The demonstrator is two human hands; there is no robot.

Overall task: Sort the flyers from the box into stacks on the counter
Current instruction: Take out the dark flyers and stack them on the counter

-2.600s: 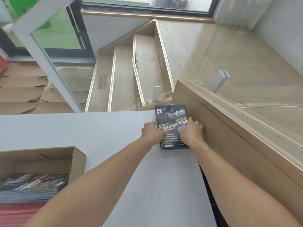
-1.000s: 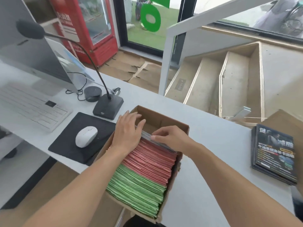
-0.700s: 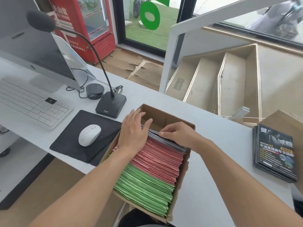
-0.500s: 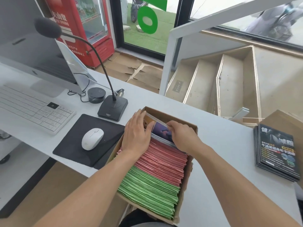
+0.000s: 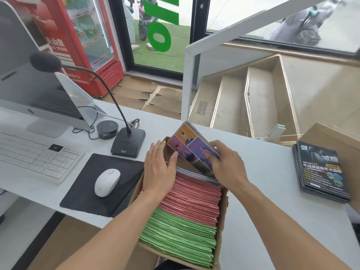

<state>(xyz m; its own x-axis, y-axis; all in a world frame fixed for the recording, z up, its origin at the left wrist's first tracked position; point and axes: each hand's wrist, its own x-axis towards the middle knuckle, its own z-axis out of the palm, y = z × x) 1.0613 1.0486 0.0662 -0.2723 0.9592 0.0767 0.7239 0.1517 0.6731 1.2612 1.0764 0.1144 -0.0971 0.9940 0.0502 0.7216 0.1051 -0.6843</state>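
White counter [image 5: 259, 158] fronts a glass door and wooden steps. On it, an open brown cardboard box [image 5: 224, 215] holds upright green and pink flyers [image 5: 185, 217]. Right hand [image 5: 228, 164] pinches a purple-and-orange glossy bundle [image 5: 191, 146], tilted with its long axis toward the far left above the box; left hand [image 5: 158, 170] lies flat beside it. Black flyer stack [image 5: 321, 170] sits far right.

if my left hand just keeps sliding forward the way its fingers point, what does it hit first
Probably the far wall of the cardboard box. The left hand rests open on the red flyers, fingers aimed at that back edge; the colourful flyers lifted by the right hand sit slightly right. Depth is unclear.
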